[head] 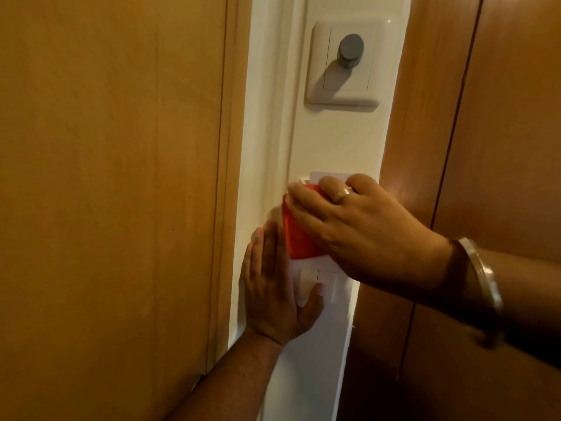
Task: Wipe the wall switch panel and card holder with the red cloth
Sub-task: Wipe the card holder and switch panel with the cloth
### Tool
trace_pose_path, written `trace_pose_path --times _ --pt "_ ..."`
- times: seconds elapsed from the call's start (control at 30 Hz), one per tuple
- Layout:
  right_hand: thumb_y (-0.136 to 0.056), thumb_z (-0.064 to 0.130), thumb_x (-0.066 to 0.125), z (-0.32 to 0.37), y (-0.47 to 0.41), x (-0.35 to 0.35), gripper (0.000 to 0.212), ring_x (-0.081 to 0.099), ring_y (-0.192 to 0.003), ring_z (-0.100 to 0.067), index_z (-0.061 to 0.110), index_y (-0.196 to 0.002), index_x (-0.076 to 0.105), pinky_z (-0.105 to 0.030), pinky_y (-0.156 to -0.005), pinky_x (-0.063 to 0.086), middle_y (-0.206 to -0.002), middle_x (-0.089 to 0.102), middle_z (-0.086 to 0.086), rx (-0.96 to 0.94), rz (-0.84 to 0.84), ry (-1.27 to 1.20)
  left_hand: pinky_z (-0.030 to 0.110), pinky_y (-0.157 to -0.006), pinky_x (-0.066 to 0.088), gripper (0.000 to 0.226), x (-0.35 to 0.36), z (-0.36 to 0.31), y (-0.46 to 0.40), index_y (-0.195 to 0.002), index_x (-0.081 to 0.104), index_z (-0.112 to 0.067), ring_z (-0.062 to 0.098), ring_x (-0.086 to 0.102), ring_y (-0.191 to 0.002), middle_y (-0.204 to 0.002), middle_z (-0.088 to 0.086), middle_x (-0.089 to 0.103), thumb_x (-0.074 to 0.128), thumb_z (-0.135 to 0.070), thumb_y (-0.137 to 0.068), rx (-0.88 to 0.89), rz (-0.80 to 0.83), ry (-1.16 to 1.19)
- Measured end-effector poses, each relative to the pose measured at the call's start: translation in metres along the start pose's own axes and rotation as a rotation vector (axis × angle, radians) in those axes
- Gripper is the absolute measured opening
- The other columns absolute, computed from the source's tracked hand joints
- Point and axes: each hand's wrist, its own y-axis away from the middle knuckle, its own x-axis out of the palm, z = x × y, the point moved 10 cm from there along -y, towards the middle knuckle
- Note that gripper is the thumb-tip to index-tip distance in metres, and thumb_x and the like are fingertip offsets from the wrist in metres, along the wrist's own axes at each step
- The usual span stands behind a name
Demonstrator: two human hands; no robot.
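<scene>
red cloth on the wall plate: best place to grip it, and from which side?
Probably the bunched lower edge of the red cloth, approached from the right. The right hand already presses it flat against the white wall panel from that side, fingers spread over the top. The left hand blocks the left side, lying flat on the wall.

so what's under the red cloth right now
The red cloth is pressed by the right hand against a white wall plate, whose top edge shows above it. The switch panel shows just below. What the cloth itself covers cannot be seen.
</scene>
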Motion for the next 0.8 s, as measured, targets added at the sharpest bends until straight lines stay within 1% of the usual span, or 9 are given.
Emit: trace_pose_path --times 0.1,0.2,0.27,0.37,0.43,0.53,0.63,0.7,0.8 --pt "-0.082 0.032 0.055 0.016 -0.002 0.008 0.076 0.037 -0.123 -0.041 0.013 -0.144 0.017 -0.049 -0.089 0.037 -0.151 0.025 -0.017 -0.013 0.022 -0.004 0.05 -0.117 0.03 0.085 -0.002 -0.002 0.001 -0.15 0.021 -0.011 0.027 0.022 -0.15 -0.161 0.009 0.021 0.034 -0.069 -0.089 0.014 -0.013 0.013" --pt "-0.074 0.027 0.054 0.018 0.017 0.013 0.073 0.045 -0.116 -0.041 0.013 -0.142 0.031 -0.049 -0.083 0.044 -0.146 0.036 -0.017 -0.089 0.05 -0.017 0.047 -0.121 0.022 0.088 0.001 -0.002 0.001 -0.151 0.022 -0.01 0.03 0.02 -0.151 -0.161 0.013 0.024 0.031 -0.071 -0.089 0.03 0.001 -0.029" --pt "-0.067 0.027 0.06 -0.003 0.017 0.007 0.075 0.051 -0.105 -0.041 0.011 -0.137 0.038 -0.047 -0.073 0.045 -0.14 0.044 -0.018 -0.027 0.006 -0.043 0.048 -0.122 0.02 0.09 0.003 -0.002 0.0 -0.152 0.022 -0.009 0.031 0.019 -0.151 -0.162 0.015 0.024 0.028 -0.072 -0.088 0.038 0.033 -0.061" --pt "-0.075 0.031 0.057 -0.011 -0.001 -0.004 0.072 0.048 -0.109 -0.041 0.011 -0.139 0.031 -0.046 -0.077 0.041 -0.142 0.039 -0.019 0.042 -0.055 0.007 0.049 -0.12 0.024 0.089 0.001 -0.001 0.0 -0.151 0.02 -0.01 0.03 0.02 -0.151 -0.161 0.014 0.024 0.032 -0.071 -0.087 0.017 0.018 -0.019" --pt "-0.078 0.032 0.058 0.013 -0.001 0.006 0.073 0.042 -0.116 -0.04 0.012 -0.141 0.026 -0.048 -0.083 0.039 -0.145 0.034 -0.018 -0.064 -0.02 0.016 0.049 -0.12 0.026 0.087 -0.002 -0.003 0.002 -0.149 0.024 -0.007 0.03 0.022 -0.15 -0.16 0.014 0.026 0.034 -0.069 -0.089 0.026 -0.012 -0.001" --pt "-0.071 0.031 0.069 0.027 0.018 0.018 0.076 0.048 -0.113 -0.039 0.013 -0.138 0.037 -0.048 -0.082 0.044 -0.141 0.044 -0.017 -0.204 0.059 -0.002 0.047 -0.122 0.02 0.088 0.0 -0.003 0.001 -0.149 0.028 -0.005 0.031 0.022 -0.15 -0.159 0.017 0.028 0.032 -0.07 -0.089 0.051 -0.014 -0.051" --pt "-0.066 0.026 0.068 -0.008 0.021 0.007 0.077 0.053 -0.104 -0.04 0.013 -0.136 0.039 -0.047 -0.076 0.044 -0.136 0.048 -0.017 -0.073 -0.014 -0.067 0.045 -0.123 0.017 0.093 0.003 -0.002 0.001 -0.149 0.029 -0.003 0.032 0.02 -0.151 -0.16 0.018 0.027 0.03 -0.072 -0.087 0.053 0.017 -0.068" --pt "-0.068 0.026 0.063 -0.011 0.021 0.002 0.077 0.051 -0.108 -0.041 0.013 -0.139 0.035 -0.048 -0.078 0.043 -0.14 0.044 -0.018 -0.018 -0.059 -0.065 0.046 -0.122 0.019 0.093 0.002 -0.001 0.0 -0.149 0.029 -0.003 0.032 0.02 -0.151 -0.16 0.018 0.027 0.03 -0.072 -0.086 0.041 0.021 -0.078" --pt "-0.059 0.027 0.075 0.006 0.039 0.013 0.086 0.05 -0.115 -0.042 0.014 -0.137 0.042 -0.05 -0.082 0.046 -0.142 0.045 -0.016 -0.048 -0.057 -0.069 0.047 -0.122 0.021 0.095 0.001 -0.003 0.002 -0.15 0.027 -0.002 0.032 0.019 -0.151 -0.16 0.018 0.025 0.032 -0.073 -0.086 0.051 0.02 -0.067"
